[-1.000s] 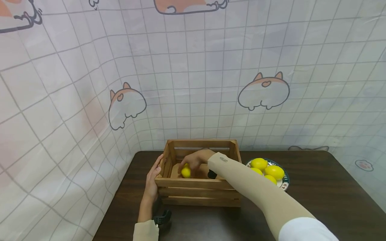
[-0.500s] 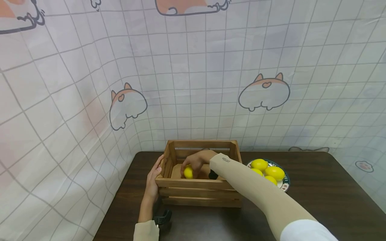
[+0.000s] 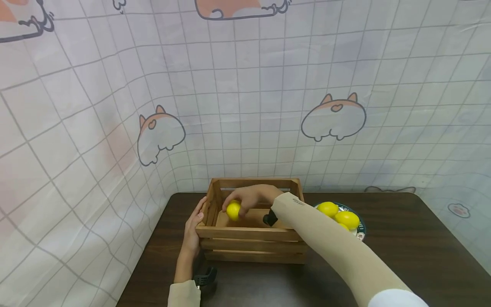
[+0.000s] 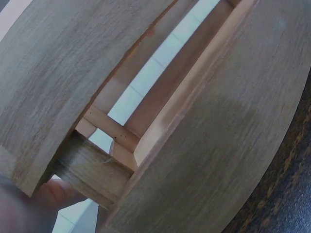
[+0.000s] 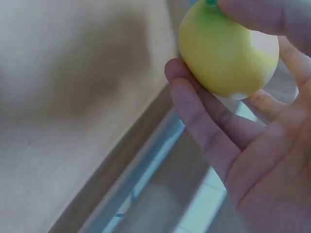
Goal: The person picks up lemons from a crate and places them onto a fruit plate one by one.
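My right hand (image 3: 249,198) reaches into a slatted wooden crate (image 3: 251,232) and pinches a yellow lemon (image 3: 233,210) between thumb and fingers. In the right wrist view the lemon (image 5: 228,51) shows a green tip at its top, and its shadow falls on the crate's floor (image 5: 73,97) apart from it. My left hand (image 3: 192,230) lies along the outside of the crate's left end, its fingers mostly straight. The left wrist view shows the crate's front slats (image 4: 209,145) close up, with part of the left hand (image 4: 36,204) at the lower left corner.
Right of the crate stands a patterned plate (image 3: 361,232) bearing several yellow lemons (image 3: 348,220), partly hidden by my right sleeve (image 3: 326,238). Crate and plate stand on a dark wooden table (image 3: 406,243). A gridded cloth (image 3: 253,94) hangs behind and on the left.
The right hand has lifted the lemon from low in the crate, a little up and to the left. My left hand stays at the crate's left end.
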